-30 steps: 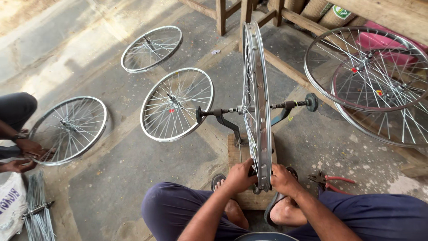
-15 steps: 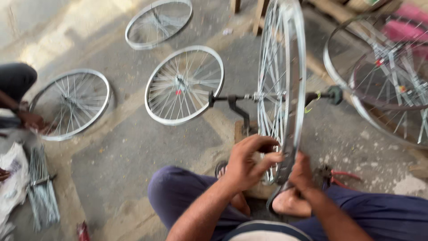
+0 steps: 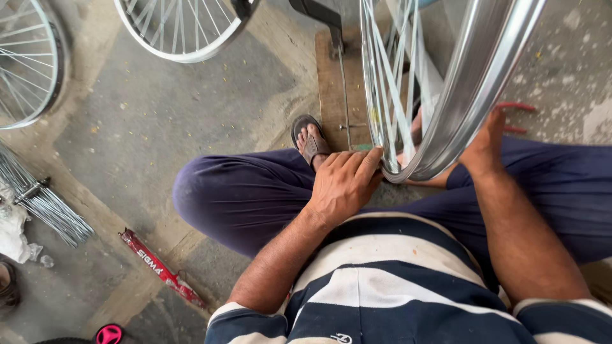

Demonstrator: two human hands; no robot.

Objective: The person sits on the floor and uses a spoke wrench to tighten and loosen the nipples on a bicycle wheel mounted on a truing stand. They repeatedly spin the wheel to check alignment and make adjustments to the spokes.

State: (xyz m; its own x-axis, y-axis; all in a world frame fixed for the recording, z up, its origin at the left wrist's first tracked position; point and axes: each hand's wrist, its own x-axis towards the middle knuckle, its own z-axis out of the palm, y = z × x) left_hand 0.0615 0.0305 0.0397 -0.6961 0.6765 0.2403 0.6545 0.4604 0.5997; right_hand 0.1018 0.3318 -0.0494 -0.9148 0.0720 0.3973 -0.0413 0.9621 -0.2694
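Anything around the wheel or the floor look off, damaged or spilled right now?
Nothing stands out. The upright wheel rim looks smooth and undented, with the left hand and right hand on either side of its lower edge. A spoke bundle and a red packet lie loose on the floor, but nothing is spilled.

Upright wheel rim (image 3: 472, 89) ahead between left hand (image 3: 344, 181) and right hand (image 3: 486, 146). Wooden board (image 3: 333, 83) beneath. Spoke bundle (image 3: 41, 200) far left; flat wheel (image 3: 182, 28) behind-left.
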